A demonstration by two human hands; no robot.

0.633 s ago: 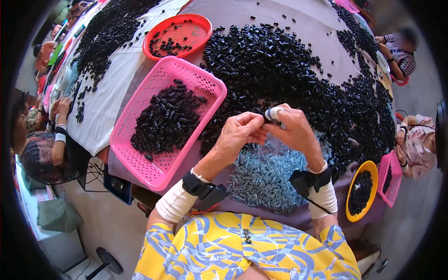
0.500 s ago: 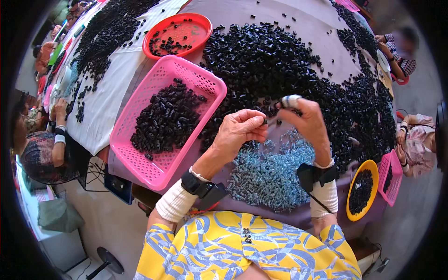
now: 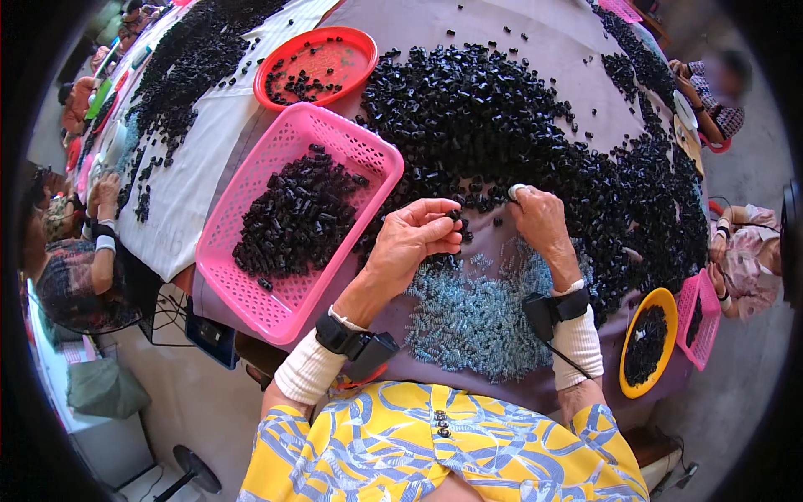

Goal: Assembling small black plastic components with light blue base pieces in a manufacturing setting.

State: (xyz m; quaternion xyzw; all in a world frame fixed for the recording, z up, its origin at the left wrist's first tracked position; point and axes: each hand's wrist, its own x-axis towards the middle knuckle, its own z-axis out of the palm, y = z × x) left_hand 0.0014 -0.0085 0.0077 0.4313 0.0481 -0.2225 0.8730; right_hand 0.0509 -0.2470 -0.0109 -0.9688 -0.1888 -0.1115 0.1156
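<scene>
My left hand (image 3: 418,233) is closed, pinching a small black plastic piece (image 3: 454,215) between thumb and fingertips, above the front edge of a large heap of the same black pieces (image 3: 468,117). To its right my right hand (image 3: 542,219) has its fingers curled in, with white tape round one fingertip; whether anything is in them is hidden. Below and between the hands lies a spread of small bluish, coil-like springs (image 3: 477,326). Left of my left hand stands a pink perforated basket (image 3: 219,226), part filled with black pieces (image 3: 293,213).
A red tray (image 3: 355,63) with a few black pieces sits behind the basket. At right are a yellow bowl (image 3: 629,381) and another pink basket (image 3: 707,309). People work at both sides; another black heap (image 3: 188,67) lies on white cloth at far left.
My hands have moved apart: the left slightly left with its black piece, the right down from its raised, blurred position to the heap's edge, its fingers now curled.
</scene>
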